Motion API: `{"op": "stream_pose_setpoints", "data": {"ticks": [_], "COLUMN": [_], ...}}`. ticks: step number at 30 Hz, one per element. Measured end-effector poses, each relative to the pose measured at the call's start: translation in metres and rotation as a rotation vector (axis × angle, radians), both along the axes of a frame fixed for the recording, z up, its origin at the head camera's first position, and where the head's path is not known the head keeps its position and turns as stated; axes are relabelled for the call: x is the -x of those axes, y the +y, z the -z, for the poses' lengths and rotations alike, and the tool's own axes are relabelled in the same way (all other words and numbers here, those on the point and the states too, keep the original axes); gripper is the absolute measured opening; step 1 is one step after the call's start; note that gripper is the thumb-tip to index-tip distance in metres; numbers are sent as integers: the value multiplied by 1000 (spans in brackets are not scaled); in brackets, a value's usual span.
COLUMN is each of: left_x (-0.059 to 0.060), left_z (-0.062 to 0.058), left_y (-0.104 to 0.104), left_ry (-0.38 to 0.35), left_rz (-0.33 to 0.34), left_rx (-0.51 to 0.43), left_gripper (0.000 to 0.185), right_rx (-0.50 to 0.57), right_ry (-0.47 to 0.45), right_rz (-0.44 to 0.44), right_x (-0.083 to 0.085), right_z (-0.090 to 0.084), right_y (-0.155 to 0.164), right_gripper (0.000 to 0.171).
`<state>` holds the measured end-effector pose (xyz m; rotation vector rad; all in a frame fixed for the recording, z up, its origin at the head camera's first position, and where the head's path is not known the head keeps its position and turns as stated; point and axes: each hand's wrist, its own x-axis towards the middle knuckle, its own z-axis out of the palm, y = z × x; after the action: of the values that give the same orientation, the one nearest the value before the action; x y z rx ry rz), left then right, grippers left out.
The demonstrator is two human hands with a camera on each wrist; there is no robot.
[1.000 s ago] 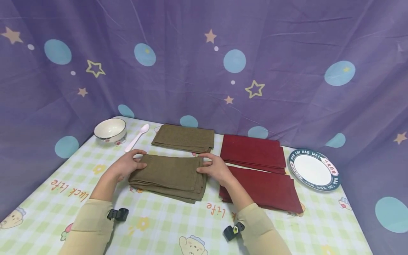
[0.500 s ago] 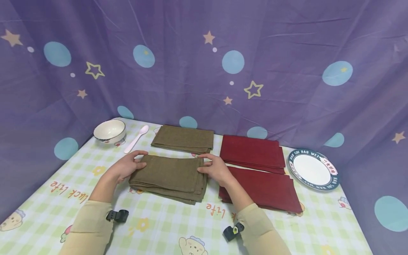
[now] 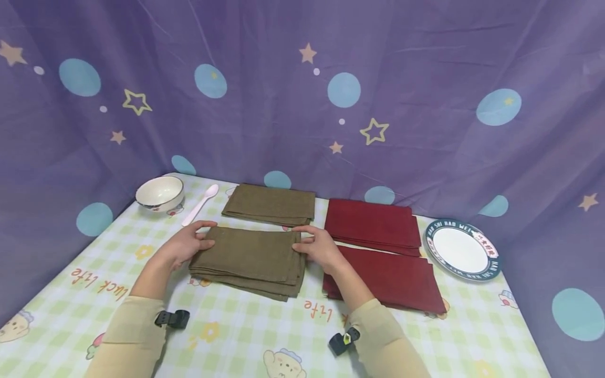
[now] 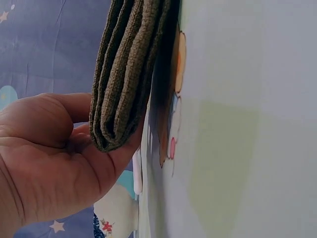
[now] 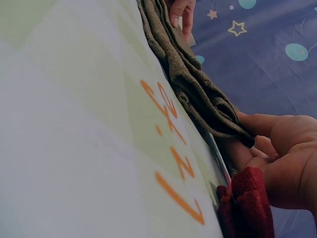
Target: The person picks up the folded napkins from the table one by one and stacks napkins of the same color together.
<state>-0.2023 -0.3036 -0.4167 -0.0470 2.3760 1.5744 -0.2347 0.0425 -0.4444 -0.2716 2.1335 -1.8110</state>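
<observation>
Cloth stack (image 3: 248, 254) of folded brown layers, mid-table on the checked tablecloth (image 3: 236, 336), between both hands. Pinched at its left end by the left hand (image 3: 186, 244), with thumb over the top; pinched likewise at its right end by the right hand (image 3: 321, 249) — probably gripped from both sides to keep loose layers from slipping apart. Left end seemingly just off the tablecloth; cannot tell for the middle. Just behind, a second brown cloth (image 3: 269, 203), perhaps grouped by colour apart from two red cloths (image 3: 371, 223) on the right. Back left, a bowl (image 3: 159, 193) — only pale inner wall visible inside — near a pink spoon (image 3: 200, 205). Far right, a plate (image 3: 459, 251) with white centre and lettered rim.
</observation>
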Motion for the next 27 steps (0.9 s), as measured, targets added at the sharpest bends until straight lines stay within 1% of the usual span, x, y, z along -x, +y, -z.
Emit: {"op": "stream_pose_setpoints", "data": {"ticks": [4,10,15,20,25,27], "left_x": [0,2,6,12,20,24], "left_z": [-1,-1,-4,-6,-3,-3], "left_y": [1,3,3,5,8,9], "left_ry": [9,55,93,110,123,131], "left_rz": [-12,-31,-29,-30,-54,-64], "left_rx": [22,95,142,157,145,140], "left_gripper": [62,62,62,62,60,59], "right_rx": [9,14,11,16,17,2], "right_ry": [-21,-35,-39,-53,-66,-53], "right_rz": [8,2,6,12,1,-9], "right_x": [3,7,14,21,27,30], "right_z": [0,-4,-6,-8,-14,-16], "right_y": [1,3,5,7,9,10], "right_gripper": [47,47,45,44,44,45]}}
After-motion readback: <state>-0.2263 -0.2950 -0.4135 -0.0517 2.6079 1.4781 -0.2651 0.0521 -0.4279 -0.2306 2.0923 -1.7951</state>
